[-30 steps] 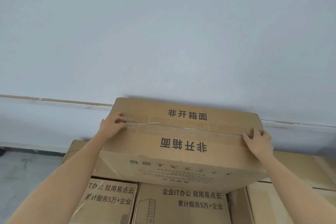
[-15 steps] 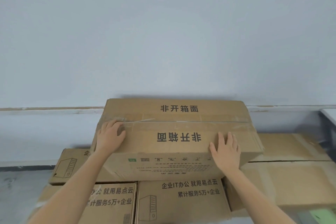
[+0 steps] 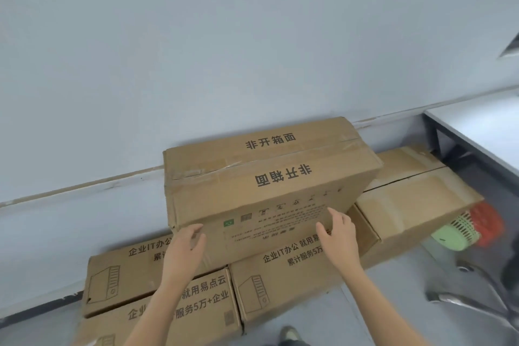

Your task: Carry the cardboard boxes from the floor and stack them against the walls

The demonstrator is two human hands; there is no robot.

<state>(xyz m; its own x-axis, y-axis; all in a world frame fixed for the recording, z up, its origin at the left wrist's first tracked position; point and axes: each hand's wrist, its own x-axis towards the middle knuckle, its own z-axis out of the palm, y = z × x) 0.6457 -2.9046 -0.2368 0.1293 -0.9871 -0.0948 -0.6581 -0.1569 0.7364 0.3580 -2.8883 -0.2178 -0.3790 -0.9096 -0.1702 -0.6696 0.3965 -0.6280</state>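
A large brown cardboard box with black printed characters lies on top of a stack of similar boxes, its far side against the pale blue wall. Under it sit a left box, a front left box and a front right box. My left hand hovers at the top box's lower left front face with fingers apart. My right hand is in front of the lower right front face, fingers curled loosely and spread. Neither hand grips anything.
Another flat box lies to the right against the wall. A white table with a dark frame stands at far right, with a green basket and a red object beneath. Chair legs and my shoe are on the grey floor.
My hands slid from the top of the box down its front face and came off it. The view swung back and to the right, showing the table and floor.
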